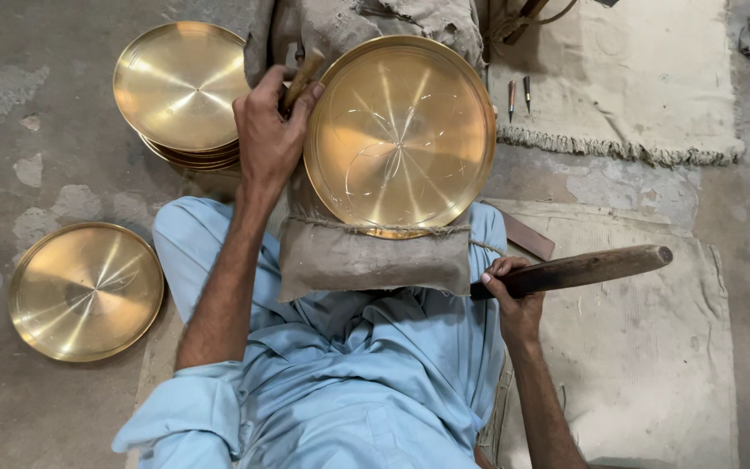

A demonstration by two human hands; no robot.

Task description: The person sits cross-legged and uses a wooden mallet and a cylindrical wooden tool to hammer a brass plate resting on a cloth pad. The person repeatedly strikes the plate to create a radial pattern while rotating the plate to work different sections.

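I see the left hand (269, 130) clenched around a short wooden-handled punch tool (303, 78), the handle sticking up out of the fist toward the top of the view. The tool's tip is hidden behind the fingers, so I cannot tell whether it touches metal. Just to the right of this hand, touching its knuckles, lies the round shallow brass plate with faint scratched lines across its face (399, 135). The plate rests tilted on a grey-brown cloth-wrapped block bound with twine (373, 256), which sits between the two hands, on the lap.

I note the right hand (514, 300) gripping the near end of a long dark wooden mallet (579, 269), fingers wrapped round the shaft, thumb on top. The mallet lies roughly level, its far end pointing away to the right of the hand, clear of the plate.

Beyond the left hand, a stack of matching brass plates (180, 91) stands on the concrete floor (36, 78). Well to the left of the forearm a single brass plate (86, 291) lies flat. Beyond the right hand, two small pointed metal punches (519, 94) lie on a fringed beige mat (627, 78). Under the right hand is a pale worn cloth (644, 365).
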